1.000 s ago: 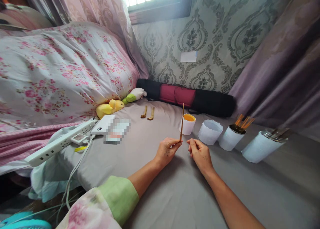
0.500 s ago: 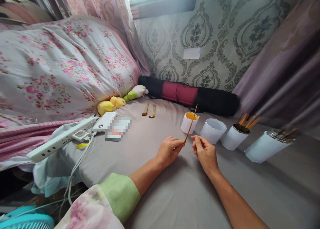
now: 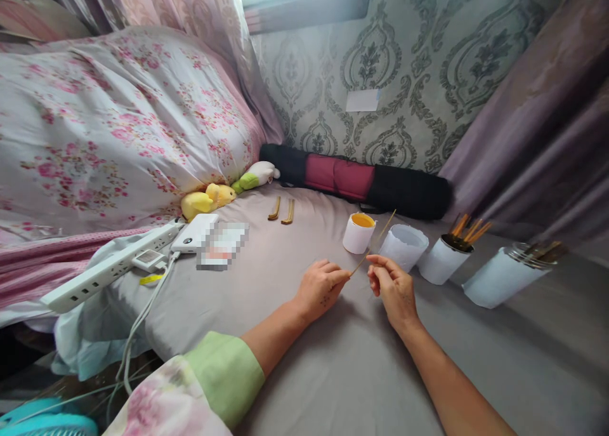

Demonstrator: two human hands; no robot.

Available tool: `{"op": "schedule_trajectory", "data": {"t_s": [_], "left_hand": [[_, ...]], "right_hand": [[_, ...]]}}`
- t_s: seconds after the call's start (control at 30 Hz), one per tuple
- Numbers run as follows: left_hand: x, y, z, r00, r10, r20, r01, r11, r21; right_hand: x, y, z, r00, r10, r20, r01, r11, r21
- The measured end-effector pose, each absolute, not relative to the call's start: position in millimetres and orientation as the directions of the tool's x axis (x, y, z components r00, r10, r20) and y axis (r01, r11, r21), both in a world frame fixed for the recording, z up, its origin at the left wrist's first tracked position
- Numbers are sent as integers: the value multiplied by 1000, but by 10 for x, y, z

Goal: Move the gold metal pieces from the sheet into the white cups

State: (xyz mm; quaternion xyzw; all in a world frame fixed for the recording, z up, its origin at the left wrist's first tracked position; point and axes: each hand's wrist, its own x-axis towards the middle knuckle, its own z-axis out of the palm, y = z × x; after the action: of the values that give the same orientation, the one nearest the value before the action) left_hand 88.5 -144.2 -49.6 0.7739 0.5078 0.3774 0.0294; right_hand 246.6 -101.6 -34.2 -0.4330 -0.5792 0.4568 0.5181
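Observation:
A thin brown stick (image 3: 386, 228) is pinched between the thumb and fingers of my left hand (image 3: 322, 289), which is closed. It slants up and right past a white-wrapped cup (image 3: 358, 238) with a yellow-orange inside. My right hand (image 3: 392, 290) is beside it with curled fingers, the index fingertip at or very near the stick; whether it touches, or whether something small is inside, I cannot tell. Behind that hand stands a translucent white cup (image 3: 404, 249). Further right are a white-wrapped can (image 3: 440, 268) of orange-brown sticks and a white-wrapped jar (image 3: 499, 280) holding darker sticks.
Two small bundles of bent brown sticks, a left one (image 3: 275, 209) and a right one (image 3: 288, 212), lie on the grey sheet (image 3: 295, 372). At left are a power strip (image 3: 109, 268), a white power bank (image 3: 195, 231), cables and plush toys (image 3: 209, 200). A black-and-maroon roll (image 3: 340, 176) lies along the wall.
The stick has tilted from nearly upright to a lower slant toward the right. My right index finger has stretched out toward it. The view has shifted slightly.

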Motion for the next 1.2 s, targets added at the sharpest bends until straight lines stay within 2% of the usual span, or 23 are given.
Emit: {"op": "schedule_trajectory", "data": {"t_s": [0.2,0.43,0.63,0.8,1.2], "left_hand": [[885,-1461,-461,229,809,541,784,-483,391],[880,-1481,-452,288,821,493,836,-467,289],[877,-1481,-475,301,841,450,841,-456,290],[890,-1478,-488,270,864,426,830,-433,352],[942,-1478,-485,204,918,341,687,-382,619]], "right_hand": [[2469,-1022,-324,-99,976,195,-9,195,-981],[2476,-1017,-314,-108,978,177,-46,173,-984],[2464,-1011,-333,-126,974,186,-42,182,-982],[2433,-1003,-350,-85,980,179,0,179,-984],[2431,-1001,-343,-88,985,147,5,148,-989]]}}
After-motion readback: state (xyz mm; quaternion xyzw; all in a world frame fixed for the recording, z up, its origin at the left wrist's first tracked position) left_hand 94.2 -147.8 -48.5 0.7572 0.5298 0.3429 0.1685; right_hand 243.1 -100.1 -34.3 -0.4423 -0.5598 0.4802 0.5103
